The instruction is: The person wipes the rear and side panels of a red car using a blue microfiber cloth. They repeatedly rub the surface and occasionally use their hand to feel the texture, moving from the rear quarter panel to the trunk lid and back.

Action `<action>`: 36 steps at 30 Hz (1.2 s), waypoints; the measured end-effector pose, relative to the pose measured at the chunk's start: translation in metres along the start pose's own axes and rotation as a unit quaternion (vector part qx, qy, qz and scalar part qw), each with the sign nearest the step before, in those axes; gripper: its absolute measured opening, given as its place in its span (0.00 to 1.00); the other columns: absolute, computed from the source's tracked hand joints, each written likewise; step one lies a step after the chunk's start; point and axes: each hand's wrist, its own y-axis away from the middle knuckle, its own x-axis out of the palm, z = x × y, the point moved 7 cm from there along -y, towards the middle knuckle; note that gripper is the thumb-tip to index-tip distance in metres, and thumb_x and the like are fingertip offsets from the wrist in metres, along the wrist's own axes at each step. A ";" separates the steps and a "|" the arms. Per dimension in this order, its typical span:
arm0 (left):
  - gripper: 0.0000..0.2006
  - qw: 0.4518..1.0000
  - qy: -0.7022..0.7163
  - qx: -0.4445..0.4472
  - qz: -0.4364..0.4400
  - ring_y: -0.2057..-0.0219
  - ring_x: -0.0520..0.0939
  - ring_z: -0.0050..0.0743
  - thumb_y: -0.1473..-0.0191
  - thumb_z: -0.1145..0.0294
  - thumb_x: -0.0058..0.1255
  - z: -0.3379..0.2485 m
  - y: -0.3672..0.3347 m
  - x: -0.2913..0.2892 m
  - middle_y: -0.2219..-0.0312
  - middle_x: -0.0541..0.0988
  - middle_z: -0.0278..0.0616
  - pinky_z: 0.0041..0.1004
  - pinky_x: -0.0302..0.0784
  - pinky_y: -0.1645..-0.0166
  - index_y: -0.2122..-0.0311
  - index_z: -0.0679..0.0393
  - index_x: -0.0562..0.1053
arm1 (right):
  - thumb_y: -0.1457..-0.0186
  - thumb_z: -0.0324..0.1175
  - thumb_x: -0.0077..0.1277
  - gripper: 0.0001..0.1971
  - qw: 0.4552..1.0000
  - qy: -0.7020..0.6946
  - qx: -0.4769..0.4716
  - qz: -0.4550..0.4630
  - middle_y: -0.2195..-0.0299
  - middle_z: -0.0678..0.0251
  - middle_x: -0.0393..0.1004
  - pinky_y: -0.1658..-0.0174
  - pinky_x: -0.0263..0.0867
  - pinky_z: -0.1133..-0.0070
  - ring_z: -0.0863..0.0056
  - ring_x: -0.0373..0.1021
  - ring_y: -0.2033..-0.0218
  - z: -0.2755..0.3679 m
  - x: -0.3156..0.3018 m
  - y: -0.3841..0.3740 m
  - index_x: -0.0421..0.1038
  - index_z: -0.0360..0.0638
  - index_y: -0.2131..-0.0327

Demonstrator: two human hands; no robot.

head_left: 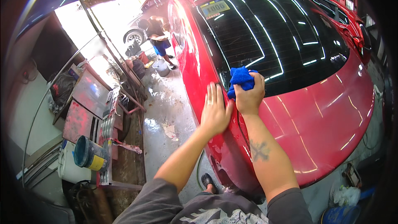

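In the head view a red car point(302, 128) fills the middle and right, its dark rear window point(273, 37) reflecting rows of ceiling lights. My right hand point(251, 95) grips a bunched blue microfibre cloth point(241, 79) at the window's lower left corner, where glass meets the red body. Flat on the red rear side panel, just left of the cloth, lies my left hand point(216, 110) with its fingers stretched out and nothing held. Below both hands, the red paint shows pale, patchy reflections.
Another person point(156, 35) bends beside the car's far left side, near a grey bucket point(161, 67). A cluttered metal bench point(89, 93) and a tilted dark bucket point(89, 154) stand on the left. Another red car point(346, 20) is parked at the right; a blue container point(340, 215) sits lower right.
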 end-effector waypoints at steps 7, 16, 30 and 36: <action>0.46 0.999 -0.025 -0.031 0.013 0.22 0.44 0.64 0.29 0.43 0.41 0.056 -0.073 -0.007 0.24 0.44 0.71 0.49 0.43 0.20 0.25 0.74 0.46 | 0.61 0.22 0.70 0.27 0.999 0.007 0.013 0.035 0.50 0.55 0.72 0.46 0.72 0.62 0.52 0.74 0.49 0.005 0.010 0.007 0.71 0.43 0.54; 0.48 0.999 0.011 -0.020 0.037 0.21 0.40 0.57 0.28 0.37 0.34 0.143 -0.245 -0.029 0.23 0.41 0.66 0.42 0.41 0.20 0.24 0.72 0.41 | 0.63 0.23 0.71 0.27 0.998 0.006 -0.020 0.057 0.50 0.54 0.73 0.46 0.73 0.63 0.52 0.74 0.49 0.009 0.015 0.010 0.71 0.47 0.56; 0.52 0.998 0.047 -0.011 0.030 0.21 0.44 0.58 0.32 0.30 0.32 0.266 -0.506 -0.040 0.23 0.41 0.65 0.44 0.43 0.20 0.23 0.69 0.44 | 0.64 0.31 0.77 0.23 0.968 0.097 -0.052 0.224 0.47 0.51 0.73 0.50 0.76 0.66 0.56 0.78 0.51 0.011 0.027 0.024 0.75 0.46 0.63; 0.54 0.998 0.054 -0.023 0.017 0.21 0.42 0.58 0.35 0.26 0.33 0.296 -0.557 -0.038 0.23 0.41 0.66 0.43 0.42 0.20 0.23 0.70 0.45 | 0.63 0.30 0.77 0.21 0.969 0.095 -0.051 0.222 0.48 0.51 0.73 0.52 0.77 0.68 0.59 0.79 0.53 0.001 0.037 0.019 0.76 0.47 0.64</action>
